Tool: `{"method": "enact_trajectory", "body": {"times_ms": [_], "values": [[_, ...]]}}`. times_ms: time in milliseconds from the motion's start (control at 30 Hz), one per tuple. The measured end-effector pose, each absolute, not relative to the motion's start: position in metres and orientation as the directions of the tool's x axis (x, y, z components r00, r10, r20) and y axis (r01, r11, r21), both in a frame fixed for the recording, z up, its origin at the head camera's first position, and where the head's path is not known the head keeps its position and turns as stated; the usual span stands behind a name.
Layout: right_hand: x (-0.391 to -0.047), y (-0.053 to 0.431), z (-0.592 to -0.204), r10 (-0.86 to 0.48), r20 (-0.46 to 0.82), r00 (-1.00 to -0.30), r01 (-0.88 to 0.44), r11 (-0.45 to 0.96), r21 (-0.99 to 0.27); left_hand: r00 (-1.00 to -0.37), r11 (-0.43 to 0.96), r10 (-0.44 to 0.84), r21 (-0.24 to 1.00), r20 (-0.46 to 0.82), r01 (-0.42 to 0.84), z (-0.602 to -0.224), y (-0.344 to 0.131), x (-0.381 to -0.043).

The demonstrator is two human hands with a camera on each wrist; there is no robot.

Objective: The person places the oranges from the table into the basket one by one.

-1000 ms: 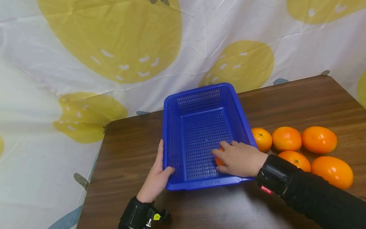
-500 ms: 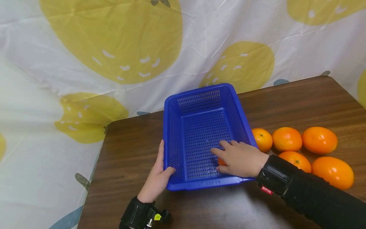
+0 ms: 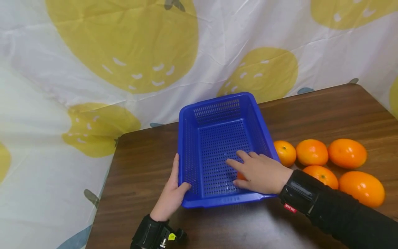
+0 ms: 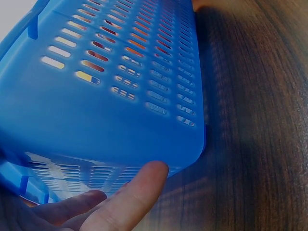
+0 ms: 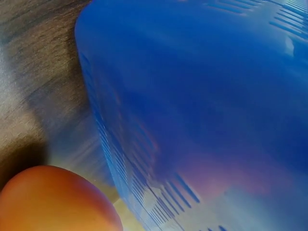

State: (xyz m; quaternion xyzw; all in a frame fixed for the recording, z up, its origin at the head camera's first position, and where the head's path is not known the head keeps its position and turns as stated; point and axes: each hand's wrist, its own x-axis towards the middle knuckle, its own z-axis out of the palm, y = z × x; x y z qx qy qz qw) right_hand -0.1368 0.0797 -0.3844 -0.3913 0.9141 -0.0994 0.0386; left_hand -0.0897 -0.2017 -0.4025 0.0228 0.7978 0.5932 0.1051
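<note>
A blue perforated plastic basket (image 3: pixel 224 200) rests on the wooden table, angled slightly. My left hand (image 3: pixel 169 197) grips its near left side, thumb hooked over the rim and fingers along the outside wall. In the left wrist view, fingers (image 4: pixel 134 192) lie against the basket's corner (image 4: pixel 96 120). Inside the near right part of the basket, an orange (image 3: pixel 240 176) shows in part beneath my right hand (image 3: pixel 261 173), whose fingers are spread and fairly straight above it. The right wrist view has the basket wall (image 5: pixel 192 86) filling most of it; the right fingers are hidden there.
Several oranges (image 3: pixel 312 152) lie close together on the table (image 3: pixel 314 107) right of the basket; one orange (image 5: pixel 57 202) shows near the wall in the right wrist view. A fruit-patterned cloth (image 3: pixel 211 52) hangs behind the table's far edge.
My right fingers have loosened from around the orange and spread, the hand shifting slightly left. Less of the orange shows than a second ago. My left hand keeps its grip on the basket.
</note>
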Motion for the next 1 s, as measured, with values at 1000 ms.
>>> {"method": "enact_trajectory", "body": {"times_ms": [1000], "values": [[-0.136,0.087,-0.374,-0.731,0.108,-0.674,-0.736,0.652,-0.183,-0.978,0.302,0.167,0.951,-0.123,-0.068,-0.404,-0.203,-0.091]]}}
